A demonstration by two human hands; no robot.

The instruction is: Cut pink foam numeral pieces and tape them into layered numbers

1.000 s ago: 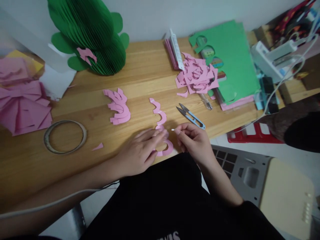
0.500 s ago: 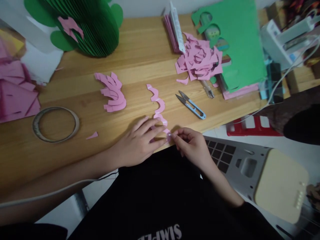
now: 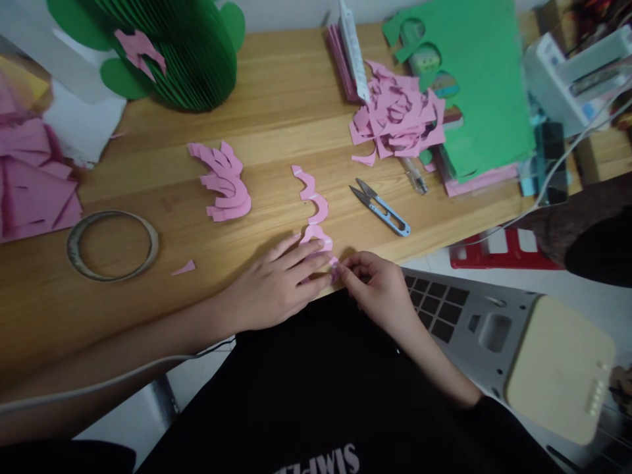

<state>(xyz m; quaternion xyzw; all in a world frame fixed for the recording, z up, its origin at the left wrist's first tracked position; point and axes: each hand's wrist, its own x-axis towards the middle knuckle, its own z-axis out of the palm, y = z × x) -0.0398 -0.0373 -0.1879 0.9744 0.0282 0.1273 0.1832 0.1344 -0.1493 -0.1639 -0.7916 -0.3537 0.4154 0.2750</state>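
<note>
A wavy row of curved pink paper pieces (image 3: 320, 209) lies on the wooden table, with small white patches on some of their ends. My left hand (image 3: 281, 280) rests flat over the lower pieces, fingers outstretched, covering part of them. At the row's near end, by the table edge, my right hand (image 3: 378, 283) pinches thumb and forefinger together against the last piece, beside a small whitish patch. What sits between those fingertips is too small to make out. Blue thread snips (image 3: 382, 209) lie to the right of the row. A stack of similar pink curved pieces (image 3: 227, 184) lies to its left.
On the left are a roll of tape (image 3: 72, 247), a pink scrap (image 3: 185, 268) and folded pink paper (image 3: 37, 178). Behind stands a green pleated paper cactus (image 3: 197, 66). Pink offcuts (image 3: 395, 115), a cutter knife (image 3: 413, 176) and green sheets (image 3: 488, 99) lie to the right.
My right fingertips stay at the near end of the row. The small white sliver seen at them earlier no longer shows clearly. My left hand keeps lying on the pieces.
</note>
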